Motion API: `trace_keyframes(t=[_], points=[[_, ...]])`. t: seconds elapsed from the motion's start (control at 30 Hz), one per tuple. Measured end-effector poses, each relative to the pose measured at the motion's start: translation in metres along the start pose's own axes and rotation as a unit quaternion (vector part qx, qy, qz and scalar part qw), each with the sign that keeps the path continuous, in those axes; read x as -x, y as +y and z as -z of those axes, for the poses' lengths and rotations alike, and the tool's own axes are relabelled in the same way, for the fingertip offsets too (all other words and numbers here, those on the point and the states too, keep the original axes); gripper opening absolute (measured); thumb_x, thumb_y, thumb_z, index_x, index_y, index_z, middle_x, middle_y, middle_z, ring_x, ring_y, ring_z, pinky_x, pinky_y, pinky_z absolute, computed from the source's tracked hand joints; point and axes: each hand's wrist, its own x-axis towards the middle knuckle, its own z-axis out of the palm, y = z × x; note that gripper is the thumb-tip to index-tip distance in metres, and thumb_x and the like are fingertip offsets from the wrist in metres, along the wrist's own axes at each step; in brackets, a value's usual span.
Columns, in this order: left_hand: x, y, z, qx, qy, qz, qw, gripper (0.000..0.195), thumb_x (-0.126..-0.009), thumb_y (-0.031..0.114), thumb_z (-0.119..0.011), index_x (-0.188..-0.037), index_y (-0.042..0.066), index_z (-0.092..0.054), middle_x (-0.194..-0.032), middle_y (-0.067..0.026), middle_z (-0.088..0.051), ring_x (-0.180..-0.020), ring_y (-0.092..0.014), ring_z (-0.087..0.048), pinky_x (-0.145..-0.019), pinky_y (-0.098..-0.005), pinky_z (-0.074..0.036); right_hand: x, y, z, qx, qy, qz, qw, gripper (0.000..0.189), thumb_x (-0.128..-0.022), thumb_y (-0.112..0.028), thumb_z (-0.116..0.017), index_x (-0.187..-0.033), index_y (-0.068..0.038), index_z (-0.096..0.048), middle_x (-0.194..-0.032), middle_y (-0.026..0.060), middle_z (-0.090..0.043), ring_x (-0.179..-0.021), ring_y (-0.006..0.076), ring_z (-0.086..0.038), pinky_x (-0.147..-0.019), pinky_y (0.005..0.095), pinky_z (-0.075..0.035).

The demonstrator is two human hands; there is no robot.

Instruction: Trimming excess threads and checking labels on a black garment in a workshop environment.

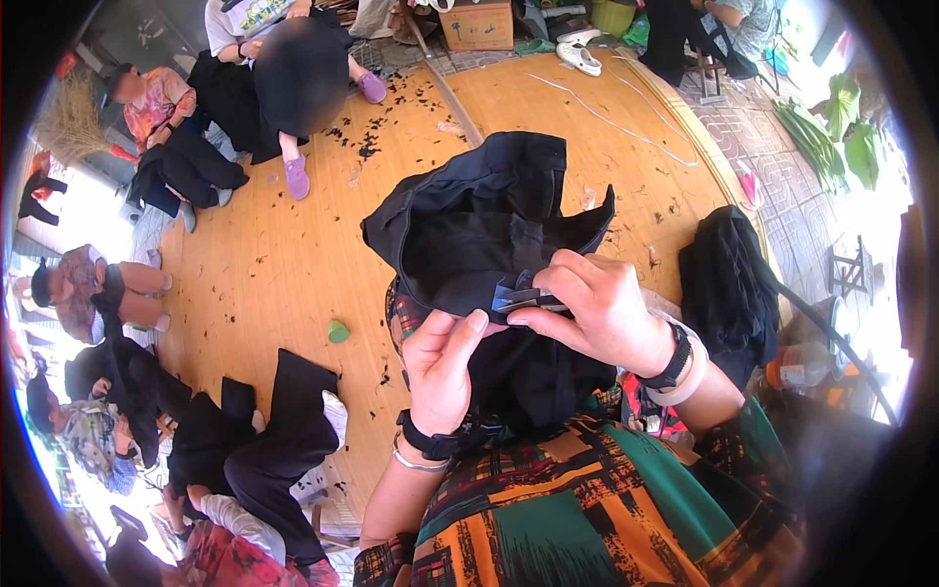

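My left hand (444,359) pinches the waistband edge of black fabric trousers (469,246) between thumb and fingers. The garment lies over my lap, its waist opening spread away from me. Small dark thread snips (539,296) are in my right hand (598,308). Their pointed blades lie over the waistband, beside a small blue label (502,293), close to the left fingertips. My right fingers partly hide the snips, and I cannot tell whether the blades touch any thread.
A pile of black garments (726,286) stands to my right. Dark scraps lie across the wood-patterned floor mat (279,293), with a green cup-like object (338,332). Several people sit around with black cloth. A cardboard box (477,26) and white clogs (579,55) are at the far side.
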Motion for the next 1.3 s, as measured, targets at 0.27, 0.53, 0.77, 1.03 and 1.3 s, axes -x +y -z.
trace_keyframes(t=[0.27, 0.53, 0.77, 1.03, 1.3], points=[[0.0, 0.0007, -0.0011, 0.006, -0.003, -0.001, 1.0, 0.02, -0.098, 0.003, -0.055, -0.114, -0.004, -0.066, -0.109, -0.012, -0.07, -0.098, -0.021, -0.069, -0.09, -0.0394, -0.058, -0.0003, -0.0005, 0.0029, 0.004, -0.003, 0.002, 1.0, 0.036, -0.072, -0.027, -0.087, -0.088, -0.004, -0.062, -0.074, 0.0079, -0.055, -0.056, 0.0262, -0.059, -0.05, 0.0349, -0.047], [-0.0004, 0.0013, -0.0023, 0.017, 0.0, 0.001, 1.0, 0.017, -0.098, 0.002, -0.056, -0.111, -0.003, -0.066, -0.107, -0.011, -0.07, -0.097, -0.02, -0.069, -0.089, -0.04, -0.058, 0.0, -0.0004, 0.0023, 0.015, -0.006, 0.01, 1.0, 0.035, -0.074, -0.029, -0.084, -0.087, -0.006, -0.061, -0.075, 0.0067, -0.053, -0.058, 0.0247, -0.06, -0.05, 0.0347, -0.047], [-0.0006, 0.0007, -0.0004, 0.011, -0.009, -0.003, 1.0, 0.017, -0.098, 0.001, -0.056, -0.111, -0.003, -0.066, -0.106, -0.011, -0.07, -0.096, -0.02, -0.069, -0.089, -0.0403, -0.059, 0.0005, 0.0001, 0.003, 0.014, -0.008, 0.008, 1.0, 0.035, -0.074, -0.029, -0.084, -0.087, -0.006, -0.061, -0.075, 0.0068, -0.053, -0.058, 0.025, -0.06, -0.051, 0.0347, -0.048], [-0.0009, 0.0, -0.0005, 0.012, -0.003, -0.002, 1.0, 0.019, -0.098, 0.002, -0.055, -0.113, -0.002, -0.066, -0.107, -0.0112, -0.07, -0.096, -0.02, -0.069, -0.088, -0.0396, -0.058, 0.0001, 0.0008, 0.0015, 0.003, -0.005, 0.015, 1.0, 0.038, -0.071, -0.027, -0.087, -0.088, -0.005, -0.061, -0.074, 0.0078, -0.054, -0.058, 0.0265, -0.059, -0.051, 0.0351, -0.047], [-0.0002, 0.0003, -0.0018, 0.007, -0.006, 0.0, 1.0, 0.019, -0.099, 0.003, -0.055, -0.113, -0.003, -0.066, -0.107, -0.0109, -0.07, -0.097, -0.02, -0.069, -0.089, -0.0406, -0.059, 0.0016, 0.0002, -0.0002, 0.009, -0.008, 0.002, 1.0, 0.035, -0.074, -0.03, -0.084, -0.086, -0.006, -0.061, -0.076, 0.007, -0.055, -0.058, 0.0251, -0.061, -0.051, 0.0346, -0.048]])
